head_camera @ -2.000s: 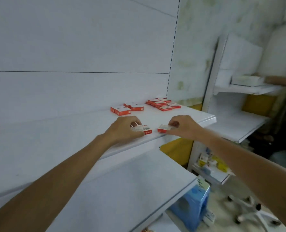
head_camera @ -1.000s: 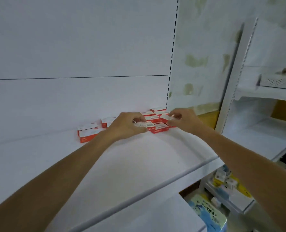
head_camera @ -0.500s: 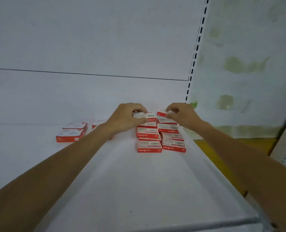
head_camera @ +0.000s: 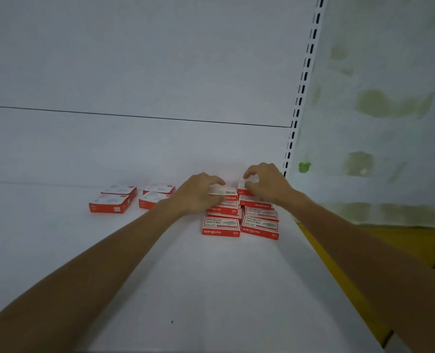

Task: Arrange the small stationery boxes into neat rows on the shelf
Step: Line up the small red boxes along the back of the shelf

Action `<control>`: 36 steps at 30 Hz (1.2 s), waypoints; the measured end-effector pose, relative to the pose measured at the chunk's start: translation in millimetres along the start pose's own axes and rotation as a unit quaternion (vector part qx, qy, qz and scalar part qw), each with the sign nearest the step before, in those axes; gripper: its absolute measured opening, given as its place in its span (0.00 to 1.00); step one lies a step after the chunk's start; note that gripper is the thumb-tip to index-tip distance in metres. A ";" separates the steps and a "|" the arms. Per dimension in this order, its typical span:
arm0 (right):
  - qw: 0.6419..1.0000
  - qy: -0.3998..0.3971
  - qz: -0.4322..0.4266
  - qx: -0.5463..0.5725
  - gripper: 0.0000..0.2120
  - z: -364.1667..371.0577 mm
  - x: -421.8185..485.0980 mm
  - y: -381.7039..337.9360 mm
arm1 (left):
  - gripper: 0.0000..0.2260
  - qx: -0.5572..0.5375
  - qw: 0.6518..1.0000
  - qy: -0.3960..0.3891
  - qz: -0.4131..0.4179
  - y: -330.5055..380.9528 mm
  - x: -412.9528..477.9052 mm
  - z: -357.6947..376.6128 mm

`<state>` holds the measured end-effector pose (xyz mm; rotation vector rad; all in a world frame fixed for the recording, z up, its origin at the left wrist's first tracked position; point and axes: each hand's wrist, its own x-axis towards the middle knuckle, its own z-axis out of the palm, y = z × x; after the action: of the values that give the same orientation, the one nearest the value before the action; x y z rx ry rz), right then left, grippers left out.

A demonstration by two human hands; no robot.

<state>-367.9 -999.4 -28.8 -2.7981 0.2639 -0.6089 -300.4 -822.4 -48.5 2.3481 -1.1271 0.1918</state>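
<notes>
Left hand (head_camera: 198, 195) and right hand (head_camera: 268, 185) grip flat red-and-white boxes (head_camera: 228, 193).

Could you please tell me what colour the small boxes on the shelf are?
Red sides with white tops; clearest on the front boxes in the head view.

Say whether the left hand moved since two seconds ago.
Yes: the left hand moved from the front edge of the shelf to the box rows by the back panel.

Looked onto a white shelf (head_camera: 211, 289) backed by a white panel (head_camera: 135, 59) crossed by one thin dark seam. Ended on the right at a slotted upright (head_camera: 303, 80). Beyond, showed a pale wall (head_camera: 389, 59) blotched greenish, above a yellow band (head_camera: 420, 236).
</notes>
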 end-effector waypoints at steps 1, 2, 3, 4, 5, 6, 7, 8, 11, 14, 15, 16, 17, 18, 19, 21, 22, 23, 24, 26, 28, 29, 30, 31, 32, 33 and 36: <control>1.000 0.007 -0.017 -0.003 0.11 2.0 0.7 -5.7 | 0.16 0.011 1.000 0.015 0.002 -2.8 -5.5 -6.5; 0.999 0.011 -0.034 -0.001 0.10 4.8 1.9 -13.7 | 0.14 0.021 0.999 0.034 0.002 -7.9 -13.2 -14.8; 0.999 0.014 -0.051 0.008 0.10 8.2 3.7 -24.1 | 0.13 0.028 0.998 0.052 -0.002 -15.4 -22.7 -24.5; 0.997 0.015 -0.068 0.020 0.10 12.1 6.4 -37.3 | 0.11 0.028 0.998 0.064 -0.009 -24.9 -34.2 -35.5; 0.996 0.015 -0.087 0.033 0.11 17.0 9.7 -53.9 | 0.09 0.023 0.997 0.073 -0.020 -36.1 -48.1 -47.6; 0.993 0.012 -0.107 0.044 0.12 23.0 13.4 -73.8 | 0.09 0.021 0.996 0.079 -0.035 -49.1 -64.5 -60.6; 0.990 0.009 -0.128 0.054 0.13 30.2 17.3 -96.6 | 0.08 0.025 0.995 0.086 -0.053 -63.0 -82.4 -74.2; 0.987 0.004 -0.149 0.063 0.13 37.9 20.9 -122.5 | 0.08 0.032 0.992 0.095 -0.074 -78.1 -101.9 -88.5; 0.970 -0.024 -0.219 0.102 0.14 63.9 23.9 -213.3 | 0.08 0.072 0.978 0.131 -0.144 -123.1 -170.5 -134.6; 0.944 -0.060 -0.293 0.140 0.14 91.5 12.6 -307.9 | 0.08 0.099 0.954 0.179 -0.218 -158.3 -246.9 -181.7; 0.935 -0.072 -0.312 0.150 0.14 100.2 6.8 -337.4 | 0.08 0.103 0.945 0.199 -0.238 -167.4 -271.3 -195.5; 0.927 -0.083 -0.330 0.158 0.15 108.7 -0.1 -365.4 | 0.07 0.106 0.936 0.216 -0.255 -175.4 -294.9 -208.3; 0.919 -0.094 -0.346 0.163 0.15 117.1 -6.8 -391.9 | 0.07 0.109 0.929 0.229 -0.270 -182.5 -317.1 -219.5; 0.912 -0.103 -0.361 0.166 0.16 125.1 -13.9 -416.2 | 0.07 0.114 0.923 0.236 -0.283 -189.2 -337.6 -229.1; 0.906 -0.112 -0.373 0.168 0.16 132.5 -20.6 -438.5 | 0.07 0.119 0.918 0.237 -0.293 -195.9 -356.7 -237.5; 0.897 -0.129 -0.386 0.171 0.17 145.3 -33.3 -476.8 | 0.07 0.128 0.914 0.233 -0.307 -209.6 -390.1 -252.1; 0.894 -0.139 -0.391 0.172 0.17 150.9 -38.7 -492.9 | 0.07 0.134 0.912 0.232 -0.312 -216.7 -404.3 -258.9; 0.890 -0.148 -0.395 0.173 0.17 156.1 -43.2 -507.5 | 0.07 0.139 0.909 0.233 -0.316 -224.0 -417.4 -265.2; 0.886 -0.156 -0.400 0.174 0.17 160.6 -46.6 -520.3 | 0.07 0.144 0.907 0.235 -0.320 -231.4 -428.8 -270.9; 0.884 -0.159 -0.402 0.181 0.17 167.5 -50.0 -541.0 | 0.07 0.154 0.903 0.233 -0.326 -245.5 -447.3 -281.3; 0.885 -0.151 -0.396 0.194 0.16 174.2 -50.2 -556.3 | 0.07 0.160 0.902 0.232 -0.328 -257.9 -461.0 -290.1; 0.886 -0.149 -0.393 0.197 0.16 178.0 -50.0 -562.1 | 0.07 0.160 0.901 0.233 -0.328 -263.3 -466.5 -293.4; 0.887 -0.151 -0.389 0.196 0.16 182.1 -49.9 -566.3 | 0.07 0.160 0.902 0.233 -0.327 -268.5 -470.7 -296.0; 0.889 -0.155 -0.386 0.193 0.16 186.2 -49.2 -569.7 | 0.07 0.161 0.902 0.231 -0.326 -273.7 -474.0 -298.1; 0.890 -0.161 -0.381 0.190 0.16 190.6 -48.3 -572.7 | 0.07 0.161 0.904 0.227 -0.325 -279.0 -476.2 -299.7; 0.891 -0.165 -0.378 0.189 0.16 194.6 -46.7 -575.3 | 0.07 0.160 0.905 0.225 -0.323 -284.8 -477.1 -301.2; 0.894 -0.168 -0.371 0.185 0.15 206.2 -38.2 -582.4 | 0.07 0.141 0.907 0.237 -0.318 -302.4 -473.7 -304.4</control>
<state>-243.8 -393.4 -52.9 -2.4898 -0.9278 -0.2512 -346.1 -185.3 -70.0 2.5769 -0.0815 0.6715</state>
